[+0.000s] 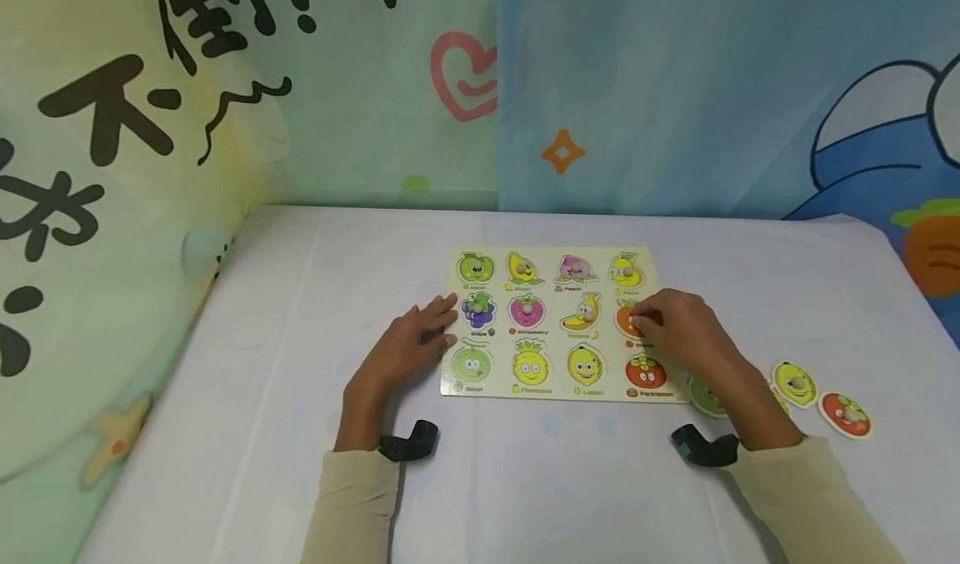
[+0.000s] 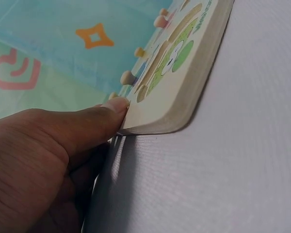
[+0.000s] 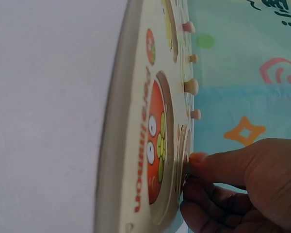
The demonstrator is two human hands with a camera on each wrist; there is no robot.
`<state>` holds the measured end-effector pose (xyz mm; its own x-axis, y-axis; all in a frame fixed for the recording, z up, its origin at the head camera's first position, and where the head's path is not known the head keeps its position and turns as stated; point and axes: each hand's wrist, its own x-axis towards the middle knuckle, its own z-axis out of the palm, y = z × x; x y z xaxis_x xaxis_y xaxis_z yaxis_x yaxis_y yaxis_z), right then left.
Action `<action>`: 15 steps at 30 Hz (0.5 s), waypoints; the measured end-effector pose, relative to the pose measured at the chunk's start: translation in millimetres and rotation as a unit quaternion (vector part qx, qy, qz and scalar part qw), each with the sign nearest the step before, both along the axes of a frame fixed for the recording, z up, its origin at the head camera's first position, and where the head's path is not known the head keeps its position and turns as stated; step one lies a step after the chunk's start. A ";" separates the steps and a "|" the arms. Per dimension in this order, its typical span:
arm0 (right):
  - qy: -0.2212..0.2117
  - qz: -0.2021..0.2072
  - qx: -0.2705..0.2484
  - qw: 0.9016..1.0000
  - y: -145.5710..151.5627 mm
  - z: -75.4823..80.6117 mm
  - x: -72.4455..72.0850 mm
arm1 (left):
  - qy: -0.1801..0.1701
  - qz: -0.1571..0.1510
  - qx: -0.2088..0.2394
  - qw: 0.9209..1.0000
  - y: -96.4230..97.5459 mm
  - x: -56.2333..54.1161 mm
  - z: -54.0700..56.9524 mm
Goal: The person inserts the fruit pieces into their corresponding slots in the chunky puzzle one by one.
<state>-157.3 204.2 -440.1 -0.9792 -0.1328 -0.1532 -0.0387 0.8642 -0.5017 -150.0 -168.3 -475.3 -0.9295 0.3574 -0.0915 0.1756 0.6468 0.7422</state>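
Note:
A wooden fruit knob puzzle board [image 1: 551, 393] lies on the table. At the orange picture in the middle row's right end, my right hand [image 1: 690, 331] pinches the orange puzzle piece [image 1: 624, 321] with thumb and fingers; its knob is hidden. Along the board's left edge rests my left hand [image 1: 408, 347], fingers extended. The left wrist view shows the thumb [image 2: 99, 119] touching the board near a corner. Knobbed pieces such as the banana [image 1: 582, 314] and grapes [image 1: 477, 310] sit in the upper rows. The bottom row, with the persimmon picture [image 3: 157, 145], shows no knobs.
Right of the board lie loose fruit pieces: a green one [image 1: 705, 399] partly under the right forearm, a yellow lemon [image 1: 795, 383] and a red persimmon [image 1: 846, 415]. Another yellow piece is mostly hidden by the wrist. A printed cloth backdrop [image 1: 645, 89] stands behind the white table [image 1: 555, 497].

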 end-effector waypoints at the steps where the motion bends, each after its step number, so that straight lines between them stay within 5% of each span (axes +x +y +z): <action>1: -0.002 0.003 0.004 1.000 -0.4 -0.1 -0.5 | -0.001 0.000 -0.001 1.000 -0.2 0.2 -0.2; 15: 0.014 0.038 0.030 0.999 1.3 -0.4 -4.2 | -0.002 0.006 -0.016 1.000 0.8 0.2 -0.3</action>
<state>-161.5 205.5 -440.5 -0.9707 -0.1988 -0.1351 -0.1196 0.8869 -0.4462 -149.8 -167.6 -475.6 -0.9330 0.3439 -0.1063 0.1652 0.6715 0.7223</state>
